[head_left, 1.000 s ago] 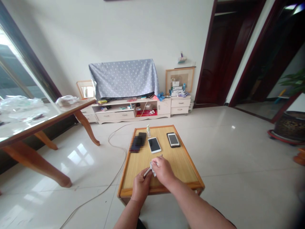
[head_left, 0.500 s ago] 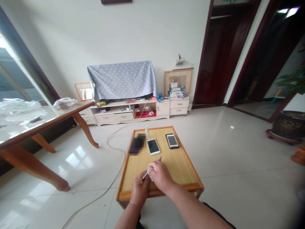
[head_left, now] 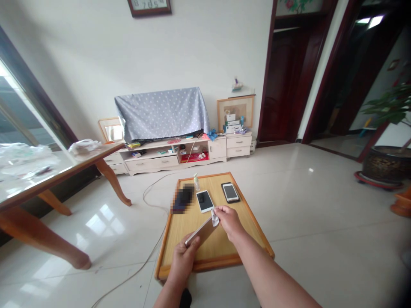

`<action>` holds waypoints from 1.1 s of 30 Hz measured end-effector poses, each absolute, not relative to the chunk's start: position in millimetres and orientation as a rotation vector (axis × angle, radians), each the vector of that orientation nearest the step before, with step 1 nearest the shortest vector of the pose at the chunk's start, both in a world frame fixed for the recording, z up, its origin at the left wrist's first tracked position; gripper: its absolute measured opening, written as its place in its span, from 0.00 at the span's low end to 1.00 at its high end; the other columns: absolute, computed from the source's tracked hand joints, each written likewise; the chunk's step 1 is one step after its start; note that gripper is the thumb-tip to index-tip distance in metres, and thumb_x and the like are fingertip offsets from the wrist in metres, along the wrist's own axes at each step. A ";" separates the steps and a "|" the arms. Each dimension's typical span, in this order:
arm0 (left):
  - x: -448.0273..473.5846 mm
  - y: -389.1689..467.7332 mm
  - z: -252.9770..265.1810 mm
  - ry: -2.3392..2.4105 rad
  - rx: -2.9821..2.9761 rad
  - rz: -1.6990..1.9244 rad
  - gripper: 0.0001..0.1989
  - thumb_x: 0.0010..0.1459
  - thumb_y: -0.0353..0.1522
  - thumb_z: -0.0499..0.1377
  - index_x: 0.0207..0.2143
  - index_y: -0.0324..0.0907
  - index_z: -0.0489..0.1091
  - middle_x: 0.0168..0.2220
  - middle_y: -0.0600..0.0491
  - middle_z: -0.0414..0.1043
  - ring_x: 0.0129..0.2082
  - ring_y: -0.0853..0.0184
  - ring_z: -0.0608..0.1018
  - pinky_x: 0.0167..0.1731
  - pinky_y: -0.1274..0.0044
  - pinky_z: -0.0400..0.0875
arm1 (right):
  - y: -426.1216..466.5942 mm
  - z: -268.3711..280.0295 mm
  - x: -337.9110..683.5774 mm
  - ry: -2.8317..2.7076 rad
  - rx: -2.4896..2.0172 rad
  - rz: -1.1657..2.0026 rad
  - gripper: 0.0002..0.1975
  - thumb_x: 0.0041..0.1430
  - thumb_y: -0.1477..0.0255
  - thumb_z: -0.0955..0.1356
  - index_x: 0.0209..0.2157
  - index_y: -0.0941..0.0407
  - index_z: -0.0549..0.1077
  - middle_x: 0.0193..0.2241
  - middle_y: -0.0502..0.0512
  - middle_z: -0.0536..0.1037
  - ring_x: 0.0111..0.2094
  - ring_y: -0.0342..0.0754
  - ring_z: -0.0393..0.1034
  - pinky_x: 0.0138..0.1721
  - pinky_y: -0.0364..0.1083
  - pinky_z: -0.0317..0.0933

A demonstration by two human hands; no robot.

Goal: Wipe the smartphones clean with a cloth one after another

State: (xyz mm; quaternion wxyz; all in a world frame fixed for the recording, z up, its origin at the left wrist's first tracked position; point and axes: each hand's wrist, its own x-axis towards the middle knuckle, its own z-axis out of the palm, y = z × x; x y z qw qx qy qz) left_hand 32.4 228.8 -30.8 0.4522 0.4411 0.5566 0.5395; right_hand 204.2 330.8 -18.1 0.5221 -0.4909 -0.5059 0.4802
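My left hand [head_left: 184, 253] grips the near end of a rose-gold phone [head_left: 203, 231], which is held tilted above the small wooden table [head_left: 221, 259]. Pinched in my right hand [head_left: 227, 219] is a whitish cloth [head_left: 215, 219], folded over the phone's far end. Just beyond, a white phone with a dark screen [head_left: 204, 201] lies flat on the table. To its right another white phone [head_left: 230, 192] rests on a black case or phone. A clear pump bottle with a green top [head_left: 197, 183] stands upright behind them.
A blurred-out dark object [head_left: 183, 199] lies at the table's left side. A cable [head_left: 150, 244] runs along the floor to the left. A larger wooden table [head_left: 64, 171] with plastic bags stands at left; a low white cabinet [head_left: 154, 164] is along the wall.
My right hand has moved forward and right with the cloth, from the phone's middle to its far end. The phone is turned, showing more of its flat face. The view has tipped up slightly.
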 end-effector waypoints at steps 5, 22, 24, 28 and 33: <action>34.0 233.5 -23.4 1.172 0.855 1.387 0.25 0.54 0.44 0.67 0.51 0.40 0.75 0.48 0.45 0.80 0.50 0.56 0.79 0.48 0.71 0.72 | 331.3 -18.5 209.3 -1.152 -1.152 1.240 0.20 0.57 0.56 0.68 0.35 0.61 0.77 0.25 0.56 0.78 0.21 0.43 0.68 0.22 0.41 0.58; 50.9 243.5 0.2 1.013 0.610 1.515 0.19 0.56 0.39 0.67 0.48 0.42 0.75 0.48 0.45 0.80 0.50 0.57 0.80 0.52 0.67 0.74 | 264.8 6.2 186.9 -2.036 -1.042 0.187 0.21 0.68 0.74 0.60 0.60 0.56 0.71 0.62 0.62 0.69 0.65 0.60 0.57 0.62 0.61 0.57; 49.3 242.7 1.2 1.015 0.627 1.521 0.18 0.57 0.40 0.66 0.48 0.43 0.75 0.50 0.45 0.79 0.52 0.56 0.79 0.53 0.67 0.74 | 272.8 7.1 194.0 -2.008 -1.126 0.155 0.23 0.69 0.73 0.59 0.63 0.57 0.68 0.65 0.64 0.65 0.68 0.61 0.50 0.64 0.64 0.53; 49.1 241.1 2.0 0.988 0.613 1.542 0.18 0.59 0.42 0.64 0.48 0.42 0.75 0.50 0.45 0.79 0.53 0.56 0.79 0.54 0.66 0.74 | 260.2 5.7 190.1 -2.111 -1.056 0.199 0.24 0.71 0.70 0.59 0.66 0.57 0.63 0.67 0.63 0.61 0.69 0.59 0.51 0.68 0.63 0.47; 50.2 239.7 2.9 0.962 0.538 1.531 0.21 0.60 0.45 0.63 0.48 0.38 0.75 0.49 0.42 0.79 0.54 0.57 0.79 0.56 0.66 0.72 | 249.9 6.1 183.6 -2.251 -0.848 0.226 0.26 0.71 0.67 0.61 0.68 0.56 0.59 0.68 0.61 0.60 0.69 0.56 0.51 0.69 0.61 0.45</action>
